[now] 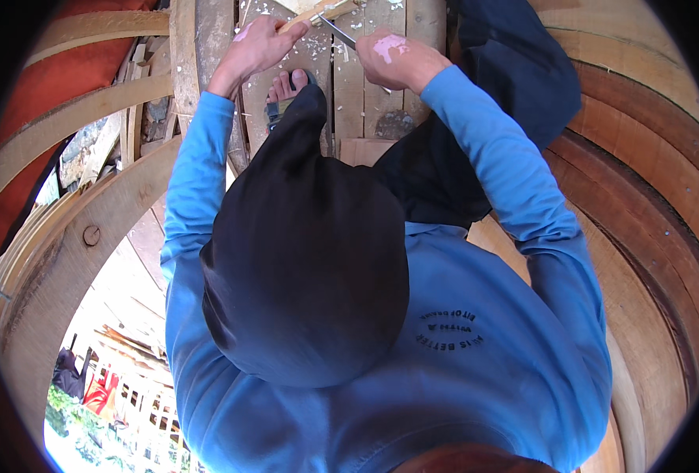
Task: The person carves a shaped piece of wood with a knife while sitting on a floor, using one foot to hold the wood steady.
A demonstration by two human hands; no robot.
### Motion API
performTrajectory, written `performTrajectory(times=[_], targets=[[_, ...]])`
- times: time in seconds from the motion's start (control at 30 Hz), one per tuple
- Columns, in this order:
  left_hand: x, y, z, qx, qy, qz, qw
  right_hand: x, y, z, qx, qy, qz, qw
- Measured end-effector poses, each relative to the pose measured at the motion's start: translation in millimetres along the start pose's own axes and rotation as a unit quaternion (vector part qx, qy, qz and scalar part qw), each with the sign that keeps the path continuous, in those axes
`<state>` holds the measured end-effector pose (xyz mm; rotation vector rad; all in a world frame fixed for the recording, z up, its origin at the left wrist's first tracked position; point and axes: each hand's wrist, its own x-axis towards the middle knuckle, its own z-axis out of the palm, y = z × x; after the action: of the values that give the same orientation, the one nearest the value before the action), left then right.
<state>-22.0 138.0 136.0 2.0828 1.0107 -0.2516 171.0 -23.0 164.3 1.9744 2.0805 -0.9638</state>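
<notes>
At the top of the view my left hand (261, 49) is closed on the near end of a pale strip of wood (327, 10). The strip slants up to the right, and its far part runs near the upper edge. In my right hand (393, 60) is a knife (337, 31), its handle hidden by my curled fingers. The grey blade points up and left, and its tip meets or overlaps the strip; I cannot tell how deep it sits. Pinkish-white smears show on the backs of both hands.
Pale shavings lie scattered over the floor planks (349, 94). My sandalled foot (286, 85) rests below the left hand, beside my bent, dark-trousered knee (310, 260). Curved timber planks (641, 150) rise on the right. Curved wooden ribs (81, 102) and red cloth (70, 79) are at the left.
</notes>
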Motion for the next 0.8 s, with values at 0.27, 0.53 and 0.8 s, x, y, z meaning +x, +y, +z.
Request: performTrajectory(times=[0.27, 0.53, 0.8], targets=[[-3.0, 5.0, 2.3, 0.030, 0.012, 0.000, 0.999, -6.4, 0.0, -14.8, -0.014, -0.010, -0.014, 1.000], [-8.4, 4.3, 11.0, 0.003, 0.030, -0.006, 1.000, -17.9, -32.3, 9.1, 0.020, 0.090, 0.060, 0.994], [-9.3, 13.0, 16.6, -0.018, 0.018, -0.040, 0.999, -26.0, -67.9, 9.0, 0.024, 0.129, 0.110, 0.985]])
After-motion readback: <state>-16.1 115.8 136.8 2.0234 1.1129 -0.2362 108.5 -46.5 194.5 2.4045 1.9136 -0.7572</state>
